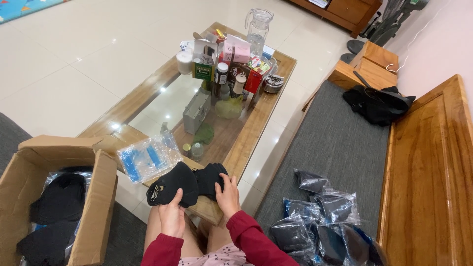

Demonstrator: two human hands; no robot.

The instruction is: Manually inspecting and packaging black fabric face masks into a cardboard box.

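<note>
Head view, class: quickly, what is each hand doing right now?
Left hand: closed on a stack of black face masks.
Right hand: gripping a second black mask stack.

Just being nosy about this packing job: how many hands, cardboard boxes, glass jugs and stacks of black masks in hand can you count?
Hands: 2, the left hand and the right hand
Open brown cardboard box: 1
Clear glass jug: 1
Stack of black fabric face masks, held by both hands: 1
Total: 5
</note>
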